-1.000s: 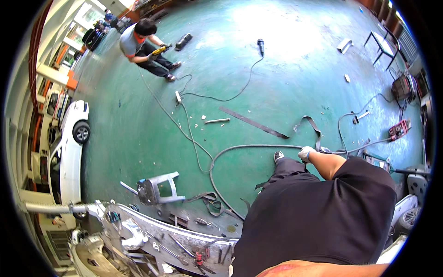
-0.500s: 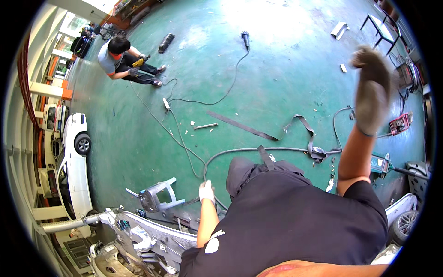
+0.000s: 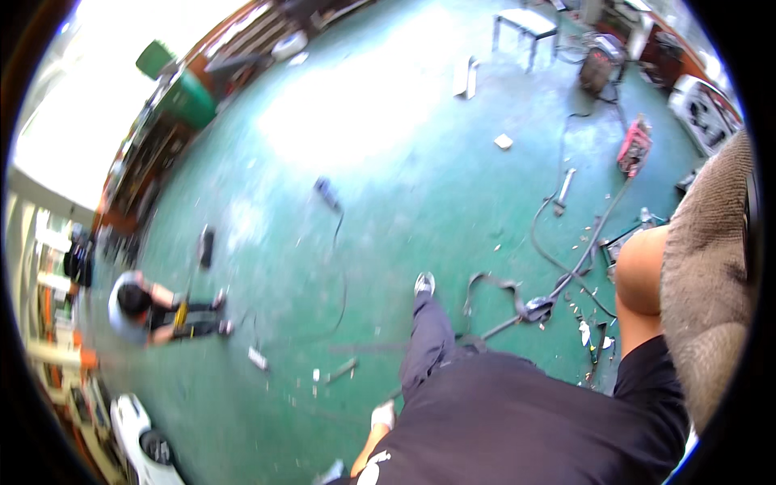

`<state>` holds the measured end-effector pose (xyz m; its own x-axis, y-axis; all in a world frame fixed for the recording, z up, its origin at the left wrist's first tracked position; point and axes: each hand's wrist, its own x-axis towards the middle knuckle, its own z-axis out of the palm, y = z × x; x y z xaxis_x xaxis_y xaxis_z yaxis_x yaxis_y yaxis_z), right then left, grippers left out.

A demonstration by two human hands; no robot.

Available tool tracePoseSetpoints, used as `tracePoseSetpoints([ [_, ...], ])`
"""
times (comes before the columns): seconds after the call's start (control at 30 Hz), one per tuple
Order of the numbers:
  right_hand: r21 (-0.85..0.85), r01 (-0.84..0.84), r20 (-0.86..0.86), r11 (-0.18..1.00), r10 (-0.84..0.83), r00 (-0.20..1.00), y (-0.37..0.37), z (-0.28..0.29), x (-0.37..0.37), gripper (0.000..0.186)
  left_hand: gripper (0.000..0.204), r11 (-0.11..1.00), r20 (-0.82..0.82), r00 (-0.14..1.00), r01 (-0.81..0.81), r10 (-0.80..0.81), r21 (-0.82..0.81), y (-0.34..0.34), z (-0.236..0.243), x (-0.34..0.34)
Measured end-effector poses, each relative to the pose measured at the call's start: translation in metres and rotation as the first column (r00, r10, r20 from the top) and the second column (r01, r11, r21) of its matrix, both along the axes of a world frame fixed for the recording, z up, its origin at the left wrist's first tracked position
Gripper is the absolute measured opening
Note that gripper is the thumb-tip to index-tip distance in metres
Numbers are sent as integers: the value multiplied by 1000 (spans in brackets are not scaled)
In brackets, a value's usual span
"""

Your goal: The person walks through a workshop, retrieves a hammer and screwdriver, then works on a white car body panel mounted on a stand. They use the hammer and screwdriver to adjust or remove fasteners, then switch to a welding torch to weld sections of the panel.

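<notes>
My right hand [image 3: 707,283], in a grubby grey-brown knit glove, is raised very close at the right edge, the elbow bent. Its fingers run out of view, so their pose is hidden. Low beside my body hangs my left hand [image 3: 383,415] in a white glove, small and blurred; what its fingers do is unclear. Nothing can be made out in either hand. Below, on the green floor, a grey strap [image 3: 501,283] lies in loose curls next to a thick grey cable [image 3: 582,263]. My left shoe [image 3: 424,283] is stepped forward.
At the left a person [image 3: 137,307] sits low, holding something yellow. Cords, a dark power tool [image 3: 326,194], a metal bar [image 3: 341,370] and scraps lie about the floor. A red machine [image 3: 635,147] and a small table [image 3: 527,24] stand at the far right, a white car [image 3: 141,440] at the lower left.
My view has turned rightward and my leg has stepped forward. My right hand has come much closer, to the right edge. The grey stool has left the view.
</notes>
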<state>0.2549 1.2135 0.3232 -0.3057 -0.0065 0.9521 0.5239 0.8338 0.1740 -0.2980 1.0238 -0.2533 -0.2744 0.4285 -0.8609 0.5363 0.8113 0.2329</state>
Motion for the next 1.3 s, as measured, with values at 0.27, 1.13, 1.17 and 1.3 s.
tracePoseSetpoints([
  [0.27,54,679,-69,732,-676,734,68,57,77,39,55,957,135,948,289,-287,6,355,-43,89],
  [1.13,71,875,-198,479,-853,483,349,52,551,44,50,933,245,903,321,-352,161,815,-29,635],
  [1.17,111,880,-165,462,-864,475,370,72,542,44,49,930,278,888,340,-366,136,824,-33,652],
  [1.3,187,841,-152,507,-831,535,460,96,568,45,49,949,296,903,311,-310,46,851,-34,667],
])
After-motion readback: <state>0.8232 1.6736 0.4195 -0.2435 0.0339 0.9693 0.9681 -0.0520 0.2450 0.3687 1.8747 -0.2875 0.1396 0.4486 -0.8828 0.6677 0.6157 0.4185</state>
